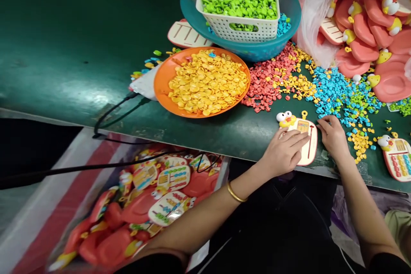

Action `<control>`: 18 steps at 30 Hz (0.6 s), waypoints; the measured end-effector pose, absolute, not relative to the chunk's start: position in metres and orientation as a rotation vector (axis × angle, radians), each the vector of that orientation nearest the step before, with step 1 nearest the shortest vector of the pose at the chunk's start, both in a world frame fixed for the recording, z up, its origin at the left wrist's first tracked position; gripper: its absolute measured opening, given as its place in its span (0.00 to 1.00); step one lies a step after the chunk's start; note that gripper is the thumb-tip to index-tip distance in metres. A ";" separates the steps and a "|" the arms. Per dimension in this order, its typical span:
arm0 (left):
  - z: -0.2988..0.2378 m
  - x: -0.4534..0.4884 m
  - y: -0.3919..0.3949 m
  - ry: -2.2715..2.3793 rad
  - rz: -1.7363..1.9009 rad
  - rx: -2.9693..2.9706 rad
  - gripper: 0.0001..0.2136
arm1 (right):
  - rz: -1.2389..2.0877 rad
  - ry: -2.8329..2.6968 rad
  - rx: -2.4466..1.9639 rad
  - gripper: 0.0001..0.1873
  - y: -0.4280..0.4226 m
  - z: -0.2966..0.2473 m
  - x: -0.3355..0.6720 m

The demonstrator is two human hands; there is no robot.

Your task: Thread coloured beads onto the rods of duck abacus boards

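A cream toy board (305, 154) with a duck-like head (285, 118), bulging white eyes and a yellow loop lies at the table's front edge. My left hand (284, 153) rests across its left part, fingers stretched out and lying on its face, partly covering it. One red piece sits at the top of the slot on the board's right side. Just off the board's right edge, my right hand (334, 138) is closed, thumb and fingertips drawn together; whatever they pinch, if anything, is hidden. Small blue beads (330, 87) are heaped beyond that hand, with yellow pieces (360, 143) beside it.
An orange plate (160, 90) holds yellow discs. Behind it, a white basket (221, 25) of green pieces stands in a blue basin (263, 53). Red beads (266, 81) lie loose. A plastic bag (316, 21) holds red toys. A black cable (105, 115) hangs over the edge.
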State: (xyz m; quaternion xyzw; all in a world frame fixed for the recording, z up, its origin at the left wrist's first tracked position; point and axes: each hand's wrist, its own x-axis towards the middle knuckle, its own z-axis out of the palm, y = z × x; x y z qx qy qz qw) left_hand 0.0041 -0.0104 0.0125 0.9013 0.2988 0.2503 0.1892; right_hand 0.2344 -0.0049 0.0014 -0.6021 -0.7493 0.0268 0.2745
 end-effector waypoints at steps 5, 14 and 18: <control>0.008 0.000 -0.010 0.742 0.809 2.500 0.19 | -0.040 -1.939 -1.661 0.14 -0.010 0.000 0.229; 0.006 0.002 -0.010 0.894 0.851 2.373 0.17 | 0.185 -1.848 -1.581 0.13 -0.012 0.008 0.198; 0.004 0.003 -0.010 0.951 0.814 2.336 0.12 | 0.247 -1.840 -1.567 0.14 -0.026 0.008 0.197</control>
